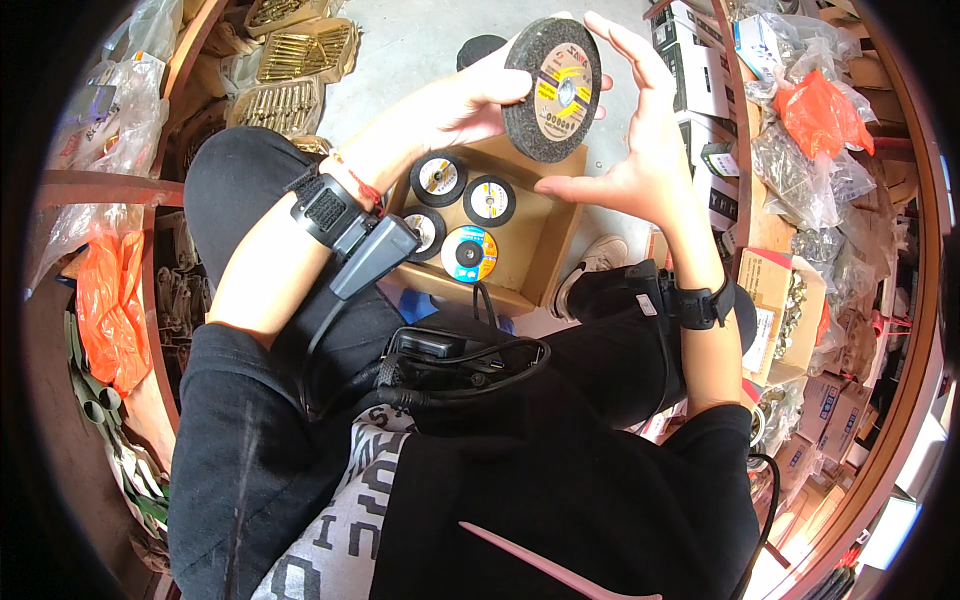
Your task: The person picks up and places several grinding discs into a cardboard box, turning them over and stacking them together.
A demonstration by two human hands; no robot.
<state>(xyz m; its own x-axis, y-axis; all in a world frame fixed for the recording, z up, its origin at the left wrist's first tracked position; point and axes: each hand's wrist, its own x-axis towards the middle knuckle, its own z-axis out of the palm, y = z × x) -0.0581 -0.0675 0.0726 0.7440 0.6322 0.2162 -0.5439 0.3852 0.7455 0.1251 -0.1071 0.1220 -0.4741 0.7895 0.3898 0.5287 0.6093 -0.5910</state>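
My left hand (480, 101) grips a thick black grinding wheel (555, 90) at its left edge, thumb on the labelled face. The wheel is tilted, its label and metal centre towards me. To its right my right hand (645, 142) is spread, thumb and fingers apart, with no visible hold on the wheel. Below both hands an open cardboard box (536, 259) stands on the floor. Several abrasive discs lie in its left and middle part: black ones with pale labels, such as one disc (490, 201), and a blue and orange disc (469, 253).
A round black object (480, 51) lies on the floor beyond my left hand. Shelves on the left hold boxes of brass-coloured fasteners (307, 52). On the right are white and black boxes (697, 67), bagged metal parts and an open carton (765, 300). A shoe (600, 259) is beside the cardboard box.
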